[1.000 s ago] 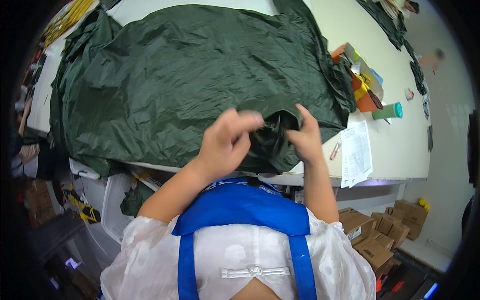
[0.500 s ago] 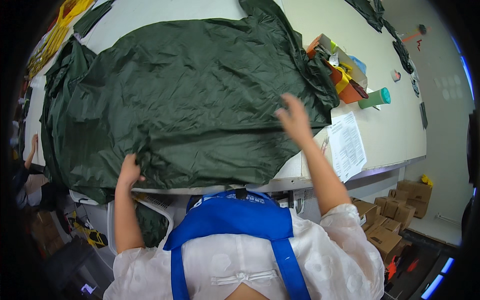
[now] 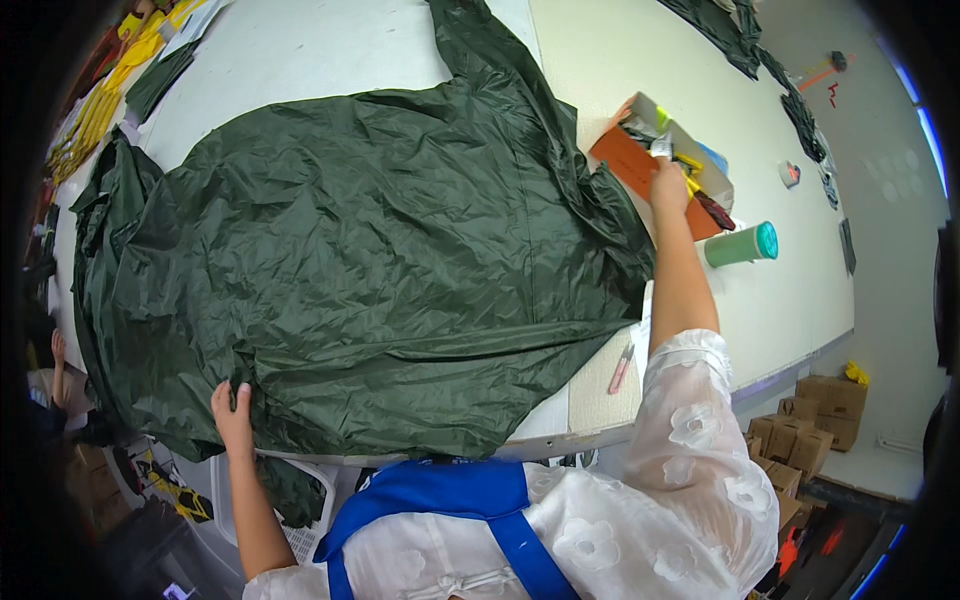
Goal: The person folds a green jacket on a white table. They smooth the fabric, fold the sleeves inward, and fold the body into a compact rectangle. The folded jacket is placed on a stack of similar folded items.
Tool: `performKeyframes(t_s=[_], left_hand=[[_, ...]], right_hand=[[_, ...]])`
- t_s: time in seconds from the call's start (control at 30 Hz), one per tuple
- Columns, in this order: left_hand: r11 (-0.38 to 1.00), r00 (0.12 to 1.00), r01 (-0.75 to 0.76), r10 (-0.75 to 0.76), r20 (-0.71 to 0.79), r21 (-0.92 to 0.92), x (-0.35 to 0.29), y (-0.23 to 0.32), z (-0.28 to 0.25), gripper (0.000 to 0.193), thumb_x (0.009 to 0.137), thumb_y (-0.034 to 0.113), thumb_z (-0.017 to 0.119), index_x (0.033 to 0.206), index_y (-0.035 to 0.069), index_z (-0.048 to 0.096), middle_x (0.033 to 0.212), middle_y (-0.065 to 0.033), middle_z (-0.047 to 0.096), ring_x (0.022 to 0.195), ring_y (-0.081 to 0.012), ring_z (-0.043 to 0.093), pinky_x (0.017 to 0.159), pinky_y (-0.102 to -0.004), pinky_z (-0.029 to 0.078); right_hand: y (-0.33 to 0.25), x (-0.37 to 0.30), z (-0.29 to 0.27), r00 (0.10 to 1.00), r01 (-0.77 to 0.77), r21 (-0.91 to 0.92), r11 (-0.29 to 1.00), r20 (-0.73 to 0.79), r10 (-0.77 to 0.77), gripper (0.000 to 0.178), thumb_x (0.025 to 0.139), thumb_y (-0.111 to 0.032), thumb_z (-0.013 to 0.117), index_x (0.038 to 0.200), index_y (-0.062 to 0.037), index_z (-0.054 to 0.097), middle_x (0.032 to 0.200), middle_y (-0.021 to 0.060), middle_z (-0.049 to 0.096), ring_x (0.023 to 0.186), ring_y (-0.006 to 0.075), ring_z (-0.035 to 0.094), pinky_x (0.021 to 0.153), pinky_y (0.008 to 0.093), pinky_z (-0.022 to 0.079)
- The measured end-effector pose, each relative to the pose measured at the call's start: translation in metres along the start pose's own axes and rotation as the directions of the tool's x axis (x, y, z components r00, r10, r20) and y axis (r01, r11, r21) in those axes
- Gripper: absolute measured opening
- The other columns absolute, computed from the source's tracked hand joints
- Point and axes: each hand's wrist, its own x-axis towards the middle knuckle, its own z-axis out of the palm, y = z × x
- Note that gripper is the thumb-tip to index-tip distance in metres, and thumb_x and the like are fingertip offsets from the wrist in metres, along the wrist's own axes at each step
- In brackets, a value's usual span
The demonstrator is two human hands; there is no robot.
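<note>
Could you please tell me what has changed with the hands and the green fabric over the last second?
Both hands let go of the bunched near edge. The right hand reached out to the tray of small tools on the right, fingers closed on a small item there. The left hand slid left and now rests flat on the dark green fabric, which now lies spread out. The green cylinder and the table stayed put.

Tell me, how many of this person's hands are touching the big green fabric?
1. The left hand presses the dark green fabric at the table's near edge; the right hand reaches into the open box.
</note>
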Motion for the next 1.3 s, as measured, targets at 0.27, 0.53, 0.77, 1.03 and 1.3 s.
performKeyframes(t_s=[0.27, 0.53, 0.77, 1.03, 1.3], left_hand=[[0.965, 0.998, 0.028, -0.011, -0.068, 0.259, 0.000, 0.017, 0.002, 0.038, 0.092, 0.020, 0.057, 0.117, -0.008, 0.053, 0.105, -0.0152, 0.063, 0.094, -0.0212, 0.060, 0.084, -0.0319, 0.045], [0.945, 0.993, -0.092, 0.110, 0.041, -0.315, 0.039, -0.022, -0.011, 0.034, 0.099, 0.028, 0.046, 0.106, -0.003, 0.056, 0.098, -0.0022, 0.058, 0.088, -0.0090, 0.049, 0.081, -0.0234, 0.040], [0.989, 0.983, 0.003, 0.024, 0.182, -0.147, 0.069, -0.048, 0.011, 0.046, 0.096, 0.031, 0.052, 0.124, -0.005, 0.050, 0.125, -0.0119, 0.053, 0.115, -0.0191, 0.048, 0.099, -0.0282, 0.033], [0.900, 0.899, 0.288, -0.136, 0.417, -0.328, 0.009, 0.009, 0.006, 0.022, 0.096, 0.019, 0.050, 0.110, 0.004, 0.057, 0.098, 0.0020, 0.058, 0.089, -0.0081, 0.052, 0.081, -0.0236, 0.040], [0.655, 0.987, -0.028, 0.138, 0.083, -0.755, -0.039, 0.041, -0.025, 0.023, 0.095, 0.016, 0.053, 0.111, 0.000, 0.056, 0.105, -0.0052, 0.060, 0.088, -0.0124, 0.057, 0.082, -0.0254, 0.045]], right_hand=[[-0.023, -0.048, -0.025, 0.994, 0.055, 0.453, 0.890, 0.056, -0.090, 0.063, 0.083, -0.032, 0.065, 0.133, -0.0017, 0.040, 0.127, 0.0310, 0.047, 0.111, 0.0434, 0.052, 0.092, 0.0412, 0.044], [0.027, -0.112, -0.040, 0.988, -0.039, 0.502, 0.864, 0.149, -0.042, 0.059, 0.079, -0.046, 0.067, 0.108, 0.0042, 0.057, 0.099, 0.0247, 0.064, 0.094, 0.0347, 0.062, 0.083, 0.0391, 0.047], [0.125, -0.109, 0.009, 0.979, -0.205, -0.091, 0.974, -0.025, 0.204, 0.056, 0.087, -0.044, 0.056, 0.120, -0.0003, 0.047, 0.106, 0.0260, 0.059, 0.103, 0.0423, 0.055, 0.088, 0.0450, 0.044], [0.142, -0.187, -0.033, 0.960, 0.259, 0.219, 0.941, 0.052, -0.276, 0.046, 0.066, 0.013, 0.044, 0.105, -0.0052, 0.058, 0.112, 0.0137, 0.059, 0.111, 0.0347, 0.052, 0.096, 0.0394, 0.041], [0.184, -0.169, -0.034, 0.865, 0.410, 0.056, 0.910, 0.291, -0.408, 0.019, 0.078, -0.013, 0.049, 0.083, -0.0066, 0.066, 0.087, 0.0102, 0.066, 0.090, 0.0287, 0.059, 0.090, 0.0427, 0.039]])
